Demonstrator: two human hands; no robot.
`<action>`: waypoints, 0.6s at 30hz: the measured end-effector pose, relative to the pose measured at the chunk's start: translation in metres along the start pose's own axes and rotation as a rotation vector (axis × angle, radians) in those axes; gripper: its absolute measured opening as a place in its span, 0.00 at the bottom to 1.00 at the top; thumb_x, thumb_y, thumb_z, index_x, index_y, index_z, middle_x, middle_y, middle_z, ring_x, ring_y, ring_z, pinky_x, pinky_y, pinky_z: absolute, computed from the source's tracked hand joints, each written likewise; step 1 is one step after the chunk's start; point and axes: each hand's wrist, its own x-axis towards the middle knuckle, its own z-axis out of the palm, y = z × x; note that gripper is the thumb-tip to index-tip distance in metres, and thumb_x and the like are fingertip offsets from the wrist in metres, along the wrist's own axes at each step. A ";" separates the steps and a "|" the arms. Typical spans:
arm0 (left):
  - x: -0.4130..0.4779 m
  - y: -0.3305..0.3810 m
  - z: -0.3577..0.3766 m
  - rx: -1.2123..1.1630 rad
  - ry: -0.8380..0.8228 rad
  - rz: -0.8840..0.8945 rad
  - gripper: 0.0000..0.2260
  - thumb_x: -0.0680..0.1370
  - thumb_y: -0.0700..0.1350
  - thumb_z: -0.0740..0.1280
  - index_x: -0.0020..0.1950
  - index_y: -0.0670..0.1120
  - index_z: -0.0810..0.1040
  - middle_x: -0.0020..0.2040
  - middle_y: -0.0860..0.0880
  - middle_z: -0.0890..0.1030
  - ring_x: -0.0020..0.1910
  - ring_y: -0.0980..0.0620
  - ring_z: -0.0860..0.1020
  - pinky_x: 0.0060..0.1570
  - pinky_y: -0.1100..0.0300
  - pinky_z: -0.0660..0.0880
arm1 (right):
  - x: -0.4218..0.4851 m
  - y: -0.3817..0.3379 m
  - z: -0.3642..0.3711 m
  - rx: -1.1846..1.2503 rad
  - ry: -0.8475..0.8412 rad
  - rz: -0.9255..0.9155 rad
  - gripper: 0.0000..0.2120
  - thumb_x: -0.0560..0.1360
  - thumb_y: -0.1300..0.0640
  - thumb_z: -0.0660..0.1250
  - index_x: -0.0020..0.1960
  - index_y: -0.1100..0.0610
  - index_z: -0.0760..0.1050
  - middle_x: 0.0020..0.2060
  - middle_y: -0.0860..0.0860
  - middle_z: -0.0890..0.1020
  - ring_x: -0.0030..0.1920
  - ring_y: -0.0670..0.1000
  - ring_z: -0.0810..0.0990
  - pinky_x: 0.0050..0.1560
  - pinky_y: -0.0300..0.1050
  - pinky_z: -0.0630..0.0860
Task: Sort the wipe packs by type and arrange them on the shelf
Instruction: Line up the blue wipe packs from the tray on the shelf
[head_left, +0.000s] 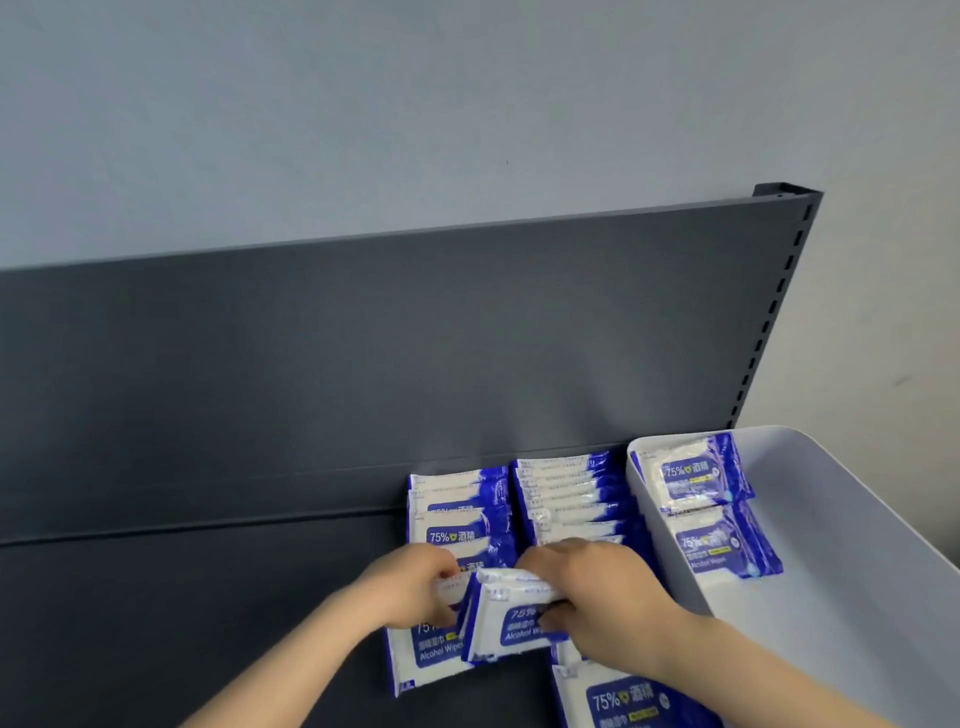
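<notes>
- an alcohol wipe pack (623, 701) lies flat nearest, at the shelf's (208, 597) front edge, partly under the right forearm.
- the right hand (597, 597) grips a small bundle of packs (511, 618), fingers curled over its top edge and thumb on its face. the bundle stands tilted between the front ends of the two rows.
- the left hand (410, 587) pinches the top of the front pack in the left row (457, 519); another pack (431, 657) lies flat beneath it.
- the right row (566, 499) stands tightly packed, running back to the shelf's rear panel.
- a white bin (831, 597) at the shelf's right edge holds two more packs (691, 475), with seemingly the same label.
- to do this well, i'd hold the left row upright with the left hand, slide the bundle in with labels facing front, then square the edges so nothing topples.
</notes>
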 end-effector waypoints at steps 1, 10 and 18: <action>0.003 -0.001 0.005 0.007 0.015 0.006 0.06 0.72 0.50 0.70 0.46 0.56 0.74 0.50 0.56 0.79 0.50 0.53 0.78 0.48 0.57 0.76 | 0.002 -0.004 0.004 -0.001 -0.025 -0.012 0.15 0.74 0.53 0.65 0.60 0.50 0.69 0.54 0.48 0.78 0.56 0.53 0.75 0.45 0.45 0.67; 0.038 -0.007 -0.015 0.087 0.262 0.056 0.21 0.73 0.50 0.72 0.65 0.54 0.74 0.62 0.53 0.78 0.59 0.50 0.76 0.53 0.56 0.74 | 0.032 -0.036 0.031 0.006 -0.165 -0.023 0.15 0.74 0.56 0.65 0.61 0.54 0.70 0.57 0.53 0.77 0.57 0.56 0.74 0.49 0.46 0.68; 0.048 -0.022 -0.013 -0.028 0.225 0.253 0.19 0.71 0.46 0.74 0.61 0.50 0.79 0.57 0.54 0.79 0.55 0.53 0.76 0.54 0.58 0.74 | 0.073 -0.039 0.065 -0.011 -0.221 0.092 0.21 0.73 0.58 0.67 0.65 0.53 0.68 0.55 0.54 0.78 0.56 0.57 0.77 0.53 0.50 0.74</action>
